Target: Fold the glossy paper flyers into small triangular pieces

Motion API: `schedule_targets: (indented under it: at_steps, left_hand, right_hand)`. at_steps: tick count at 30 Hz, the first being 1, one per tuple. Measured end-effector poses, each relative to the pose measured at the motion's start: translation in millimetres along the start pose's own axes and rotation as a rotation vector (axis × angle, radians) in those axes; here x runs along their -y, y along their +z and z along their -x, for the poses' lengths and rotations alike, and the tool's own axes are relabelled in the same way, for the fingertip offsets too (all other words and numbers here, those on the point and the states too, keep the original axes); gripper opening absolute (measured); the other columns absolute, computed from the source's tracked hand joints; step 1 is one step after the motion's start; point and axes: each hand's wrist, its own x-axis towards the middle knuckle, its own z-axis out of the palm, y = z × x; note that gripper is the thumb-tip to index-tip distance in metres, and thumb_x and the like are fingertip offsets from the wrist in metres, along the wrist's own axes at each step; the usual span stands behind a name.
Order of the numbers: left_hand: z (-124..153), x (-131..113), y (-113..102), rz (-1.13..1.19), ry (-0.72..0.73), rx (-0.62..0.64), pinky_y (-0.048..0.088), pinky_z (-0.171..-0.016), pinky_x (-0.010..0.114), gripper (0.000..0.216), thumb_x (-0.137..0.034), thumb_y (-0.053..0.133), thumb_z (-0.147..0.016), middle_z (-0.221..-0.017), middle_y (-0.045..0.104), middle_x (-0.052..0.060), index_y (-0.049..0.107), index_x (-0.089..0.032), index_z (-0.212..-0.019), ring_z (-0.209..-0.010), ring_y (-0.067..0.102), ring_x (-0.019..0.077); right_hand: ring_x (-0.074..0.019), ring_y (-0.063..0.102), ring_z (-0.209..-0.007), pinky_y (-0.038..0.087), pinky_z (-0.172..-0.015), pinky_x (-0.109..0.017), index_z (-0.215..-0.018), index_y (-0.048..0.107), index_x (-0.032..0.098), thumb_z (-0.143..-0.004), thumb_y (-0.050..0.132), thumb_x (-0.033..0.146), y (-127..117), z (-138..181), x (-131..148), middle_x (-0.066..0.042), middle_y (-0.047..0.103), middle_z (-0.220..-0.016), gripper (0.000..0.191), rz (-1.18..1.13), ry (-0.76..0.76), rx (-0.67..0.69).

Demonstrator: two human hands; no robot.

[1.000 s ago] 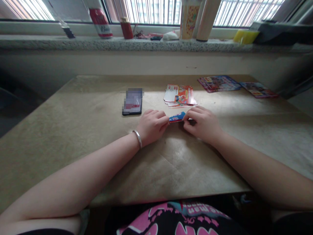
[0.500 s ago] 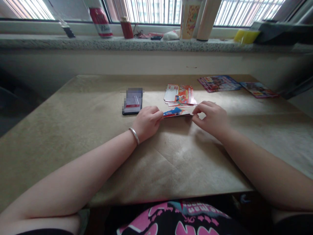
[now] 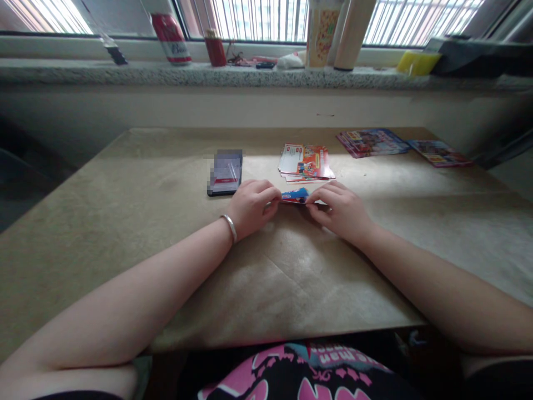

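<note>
Between my two hands is a small printed leaflet (image 3: 295,196), blue and red, low over the table and seen nearly edge-on. My left hand (image 3: 255,206), with a silver bangle at its wrist, pinches the left end. At the right end, the fingertips of my right hand (image 3: 343,210) close on the leaflet. Just beyond it lies a loose pile of orange and white printed leaflets (image 3: 310,161). Close to my left hand, a phone (image 3: 226,173) rests flat on the table.
Stacks of colourful printed packets (image 3: 372,142) and further packets (image 3: 440,153) lie at the table's (image 3: 166,233) far right. On the stone windowsill (image 3: 250,76) stand a red and white can (image 3: 171,39), a red lighter (image 3: 215,49), a patterned cup (image 3: 326,36) and a yellow object (image 3: 418,63).
My right hand has moved left, towards my left hand. The leaflet's visible part is narrower, and its white right portion no longer shows. My left hand has barely moved.
</note>
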Motion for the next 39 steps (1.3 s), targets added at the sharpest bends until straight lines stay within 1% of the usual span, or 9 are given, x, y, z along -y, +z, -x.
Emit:
schedule_targets:
  at_steps: [4,8,12,17,21,29,33,39]
  left_hand:
    - [-1,-7,-1,-0.102,0.031,0.04,0.041,-0.076,0.031,0.008,-0.02,0.053,-0.082,-0.084,0.065,0.002,0.061,-0.019,-0.08,-0.076,0.057,0.016]
    - [-2,-12,-1,-0.174,0.077,0.067,0.041,-0.078,0.034,0.008,-0.02,0.053,-0.079,-0.082,0.064,0.004,0.06,-0.019,-0.078,-0.074,0.056,0.0179]
    - [-3,-12,-1,-0.185,0.028,0.087,0.041,-0.078,0.035,0.005,-0.019,0.053,-0.076,-0.081,0.064,0.004,0.058,-0.019,-0.076,-0.073,0.056,0.0186]
    - [-3,-11,-1,-0.155,0.011,0.101,0.04,-0.077,0.034,0.004,-0.018,0.053,-0.074,-0.079,0.064,0.003,0.057,-0.019,-0.074,-0.071,0.056,0.018]
    - [-3,-7,-1,-0.157,-0.035,0.103,0.04,-0.077,0.033,0.003,-0.018,0.054,-0.073,-0.078,0.064,0.002,0.057,-0.019,-0.073,-0.072,0.056,0.0177]
    - [-1,-3,-2,-0.175,-0.054,0.113,0.04,-0.078,0.033,0.001,-0.019,0.057,-0.073,-0.079,0.065,0.002,0.057,-0.019,-0.074,-0.074,0.057,0.0182]
    - [-1,0,-2,-0.146,-0.091,0.121,0.04,-0.078,0.034,0.001,-0.02,0.055,-0.075,-0.08,0.065,0.003,0.057,-0.019,-0.074,-0.075,0.058,0.0186]
    - [0,4,-1,-0.07,-0.152,0.132,0.04,-0.072,0.032,0.002,-0.018,0.054,-0.072,-0.077,0.062,0.003,0.056,-0.018,-0.073,-0.075,0.056,0.0189]
  right_hand:
    - [-0.0181,0.063,-0.082,0.049,-0.075,-0.03,-0.08,0.062,0.022,-0.084,0.056,0.019,4,-2,12,-0.003,0.069,-0.084,0.007,-0.051,0.013,0.05]
    - [-0.0176,0.062,-0.083,0.048,-0.077,-0.03,-0.08,0.061,0.022,-0.081,0.056,0.016,5,-3,15,-0.002,0.069,-0.083,0.008,-0.096,0.021,0.108]
    - [-0.0179,0.061,-0.082,0.048,-0.076,-0.03,-0.078,0.061,0.023,-0.078,0.058,0.017,5,-2,13,-0.002,0.068,-0.082,0.007,-0.135,0.074,0.086]
    - [-0.0173,0.061,-0.08,0.048,-0.075,-0.03,-0.075,0.06,0.022,-0.075,0.058,0.015,6,-1,10,-0.001,0.067,-0.079,0.007,-0.174,0.103,0.087]
    - [-0.0164,0.06,-0.076,0.048,-0.073,-0.029,-0.074,0.058,0.022,-0.075,0.057,0.016,5,-1,5,-0.002,0.066,-0.079,0.006,-0.194,0.151,0.037]
    - [-0.016,0.059,-0.072,0.049,-0.067,-0.029,-0.073,0.057,0.022,-0.074,0.057,0.016,0,2,-5,-0.001,0.064,-0.075,0.006,-0.229,0.216,-0.032]
    - [-0.016,0.059,-0.071,0.05,-0.068,-0.03,-0.073,0.058,0.022,-0.073,0.057,0.016,-3,3,-11,-0.001,0.065,-0.076,0.006,-0.244,0.262,-0.067]
    - [-0.0156,0.06,-0.068,0.052,-0.066,-0.03,-0.07,0.058,0.021,-0.069,0.057,0.015,-8,3,-20,-0.001,0.065,-0.073,0.007,-0.242,0.32,-0.096]
